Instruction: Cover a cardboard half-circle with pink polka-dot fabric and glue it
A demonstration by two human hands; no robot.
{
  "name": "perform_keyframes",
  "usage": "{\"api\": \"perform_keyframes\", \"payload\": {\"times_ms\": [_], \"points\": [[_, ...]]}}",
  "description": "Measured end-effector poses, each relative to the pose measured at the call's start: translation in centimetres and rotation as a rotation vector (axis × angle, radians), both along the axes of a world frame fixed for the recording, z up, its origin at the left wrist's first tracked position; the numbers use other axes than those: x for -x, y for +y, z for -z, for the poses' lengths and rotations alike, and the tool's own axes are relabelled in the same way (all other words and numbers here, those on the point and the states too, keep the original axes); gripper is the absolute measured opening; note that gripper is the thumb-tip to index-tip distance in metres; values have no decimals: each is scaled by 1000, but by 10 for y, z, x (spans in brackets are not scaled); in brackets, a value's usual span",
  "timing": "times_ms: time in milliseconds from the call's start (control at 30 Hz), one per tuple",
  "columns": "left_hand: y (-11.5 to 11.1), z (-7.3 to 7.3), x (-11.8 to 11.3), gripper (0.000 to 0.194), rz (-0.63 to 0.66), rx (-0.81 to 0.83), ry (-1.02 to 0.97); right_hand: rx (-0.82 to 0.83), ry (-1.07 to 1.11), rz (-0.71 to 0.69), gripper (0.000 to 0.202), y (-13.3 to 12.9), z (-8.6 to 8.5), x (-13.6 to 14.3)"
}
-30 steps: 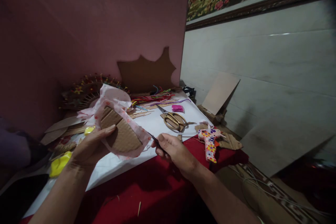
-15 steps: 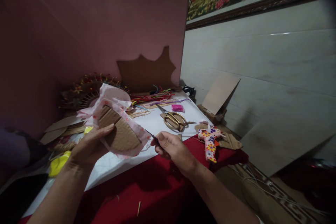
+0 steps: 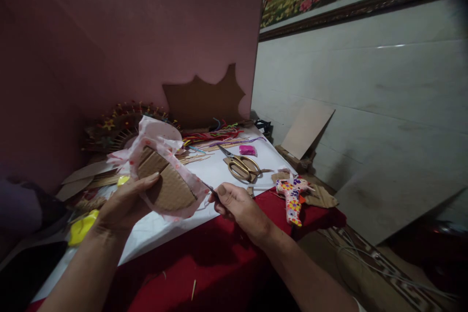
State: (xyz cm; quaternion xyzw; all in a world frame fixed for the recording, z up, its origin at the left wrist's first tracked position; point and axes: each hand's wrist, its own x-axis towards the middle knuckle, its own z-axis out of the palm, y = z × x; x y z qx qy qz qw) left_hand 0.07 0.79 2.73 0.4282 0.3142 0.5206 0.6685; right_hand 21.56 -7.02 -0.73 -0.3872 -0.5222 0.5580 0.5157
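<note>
A rounded brown cardboard piece [image 3: 170, 190] is edged with thin pink-and-white patterned material [image 3: 199, 186]. My left hand [image 3: 126, 202] grips it at its lower left, the thumb lying on the cardboard. My right hand [image 3: 237, 207] is closed around a small dark tool [image 3: 212, 191], whose thin tip meets the right edge of the pink material. Most of the tool is hidden by my fingers. Gold-handled scissors [image 3: 239, 166] lie on the white sheet [image 3: 215, 156] beyond my right hand.
A flower-patterned glue gun [image 3: 292, 200] rests on the red cloth [image 3: 175, 273] at the right. Behind are a pink packet [image 3: 247, 150], colourful stems [image 3: 215, 132], thin sticks and a jagged cardboard shape [image 3: 204, 100]. Something yellow [image 3: 82, 229] lies at the left.
My right hand has barely moved; less of the dark tool's tip shows at the edge of the pink material. The left hand and the cardboard look the same.
</note>
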Motion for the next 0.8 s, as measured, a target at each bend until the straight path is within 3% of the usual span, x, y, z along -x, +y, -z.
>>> {"api": "perform_keyframes", "payload": {"times_ms": [333,500,800], "points": [[-1,-3,-3,68,-23,34,8,-12,6,24,49,1,1,2],[-2,-4,-3,73,-41,53,0,-28,-54,118,51,1,2,4],[-5,-8,-4,64,-41,83,-24,74,97,135,52,-1,6,4]]}}
